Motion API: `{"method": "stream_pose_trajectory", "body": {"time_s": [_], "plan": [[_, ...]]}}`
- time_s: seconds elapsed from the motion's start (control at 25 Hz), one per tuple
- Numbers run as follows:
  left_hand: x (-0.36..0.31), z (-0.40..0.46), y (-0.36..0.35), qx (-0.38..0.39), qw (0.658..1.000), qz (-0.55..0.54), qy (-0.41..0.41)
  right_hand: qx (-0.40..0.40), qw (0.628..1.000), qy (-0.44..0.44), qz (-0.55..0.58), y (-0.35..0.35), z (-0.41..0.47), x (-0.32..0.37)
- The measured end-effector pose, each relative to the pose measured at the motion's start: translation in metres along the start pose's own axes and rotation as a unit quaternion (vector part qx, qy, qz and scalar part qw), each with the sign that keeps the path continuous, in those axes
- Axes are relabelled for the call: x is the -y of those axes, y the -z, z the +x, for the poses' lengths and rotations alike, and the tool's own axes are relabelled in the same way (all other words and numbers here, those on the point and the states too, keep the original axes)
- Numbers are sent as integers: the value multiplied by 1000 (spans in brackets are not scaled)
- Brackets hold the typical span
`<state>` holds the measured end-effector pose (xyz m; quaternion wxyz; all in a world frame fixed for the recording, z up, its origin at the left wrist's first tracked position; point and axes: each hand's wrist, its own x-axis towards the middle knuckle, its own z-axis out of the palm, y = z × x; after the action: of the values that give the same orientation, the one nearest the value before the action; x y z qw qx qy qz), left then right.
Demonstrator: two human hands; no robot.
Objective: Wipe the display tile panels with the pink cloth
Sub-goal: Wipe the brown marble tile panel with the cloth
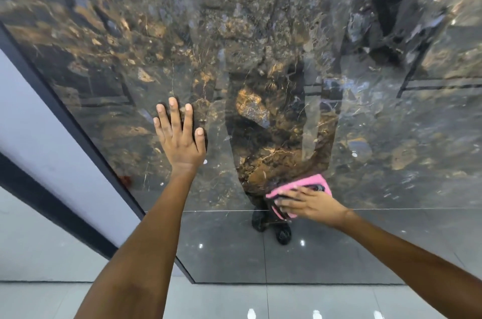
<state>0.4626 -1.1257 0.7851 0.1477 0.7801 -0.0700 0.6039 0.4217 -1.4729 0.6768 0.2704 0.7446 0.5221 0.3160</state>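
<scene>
A large glossy display tile panel (pixel 287 45), dark marble with gold and blue veins, fills most of the view and mirrors the room. My left hand (pixel 180 133) lies flat against it with fingers straight and spread, left of centre. My right hand (pixel 310 202) presses the pink cloth (pixel 300 188) onto the lower part of the panel, fingers stretched over it and pointing left. The cloth is bunched, with a dark stripe showing, and part of it is hidden under my fingers.
A dark frame edge (pixel 65 115) runs diagonally down the panel's left side, with a white wall (pixel 34 136) beyond it. Below lies a glossy light floor (pixel 287 300) with light reflections. A thin horizontal joint line (pixel 404 208) crosses the panel low down.
</scene>
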Motion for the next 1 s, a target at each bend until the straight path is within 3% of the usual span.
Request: {"method": "stream_pose_trajectory", "body": {"time_s": [0.12,0.2,0.24,0.28,0.32,0.36,0.4,0.44,0.48,0.52,0.56,0.64,0.68,0.72,0.76,0.84,0.88,0.92,0.96,1.0], "plan": [[-1,5,5,25,1000,18,-5,-148,972,-180,2,72,36,-88],[-17,4,14,47,998,1,52,-228,914,-336,25,105,50,-132],[-33,6,16,55,993,-18,100,-233,902,-363,26,110,53,-138],[-52,12,19,60,988,-45,135,-214,924,-317,12,109,54,-134],[-72,24,22,58,986,-73,139,-166,967,-194,-23,104,51,-124],[-89,43,26,53,988,-92,113,-109,992,-49,-37,99,47,-117],[-103,69,29,44,991,-104,75,-68,996,35,-42,103,44,-125],[-113,100,32,29,992,-112,43,-62,996,45,-43,118,43,-146],[-120,135,36,6,993,-115,25,-108,993,0,-55,138,47,-176],[-126,171,40,-20,994,-109,16,-183,976,-96,-65,161,52,-211],[-131,206,45,-43,995,-94,14,-255,936,-228,-81,191,56,-251],[-142,257,50,-56,996,-58,24,-368,808,-458,-50,241,63,-312],[-148,275,49,-53,997,-44,21,-407,765,-500,-20,252,70,-320],[-151,286,46,-46,998,-29,12,-420,766,-487,-11,251,77,-314],[-153,293,42,-38,999,-11,-4,-386,820,-422,-20,239,84,-300],[-150,295,33,-31,999,25,-33,-216,958,-179,-62,209,84,-252],[-147,293,28,-36,998,32,-40,-133,982,-102,-91,204,73,-245],[-144,292,25,-41,998,31,-43,-108,984,-83,-115,205,59,-255],[-143,292,24,-44,998,28,-44,-155,971,-129,-132,213,46,-276],[-142,293,24,-50,997,24,-47,-230,936,-235,-124,225,35,-304]]}}
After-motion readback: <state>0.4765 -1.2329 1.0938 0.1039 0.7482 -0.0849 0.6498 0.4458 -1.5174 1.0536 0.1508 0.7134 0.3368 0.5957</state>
